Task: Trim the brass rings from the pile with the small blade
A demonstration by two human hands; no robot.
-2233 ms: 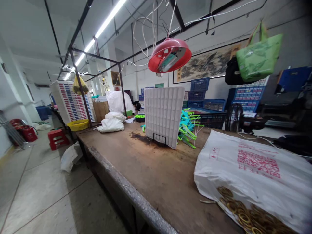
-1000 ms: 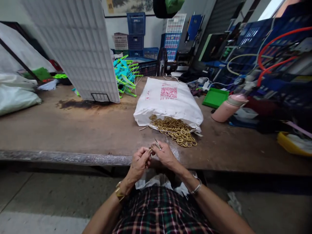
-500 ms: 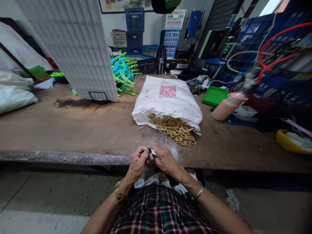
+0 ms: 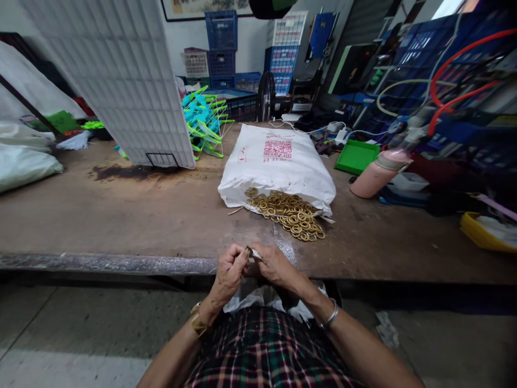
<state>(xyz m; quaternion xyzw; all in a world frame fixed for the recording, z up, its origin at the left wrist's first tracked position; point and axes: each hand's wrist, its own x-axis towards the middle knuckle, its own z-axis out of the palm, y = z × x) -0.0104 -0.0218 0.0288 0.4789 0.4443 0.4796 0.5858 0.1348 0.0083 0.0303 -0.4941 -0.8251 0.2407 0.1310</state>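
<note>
My left hand (image 4: 230,269) and my right hand (image 4: 277,264) meet just past the table's front edge, fingers closed. Between their fingertips is a small pale and dark piece (image 4: 255,253), too small to name, whose pale end lies under my right thumb. My left thumb and forefinger pinch at its dark end; whether they hold a separate thing is hidden. Beyond my hands, a white woven sack (image 4: 278,167) lies with its mouth toward me. Many brass-coloured rings (image 4: 297,218) spill from it onto the table (image 4: 141,221).
A tall white ribbed panel (image 4: 133,97) stands at left, beside bright green and turquoise plastic pieces (image 4: 204,121). To the right are a green tray (image 4: 357,156), a pink bottle (image 4: 377,175) and a yellow container (image 4: 484,231). Crates (image 4: 222,51) and a fan (image 4: 266,97) stand behind.
My left thumb and fingers have shifted slightly over the dark end of the small piece, and its pale part has tilted a little. The sack and rings have stayed put.
</note>
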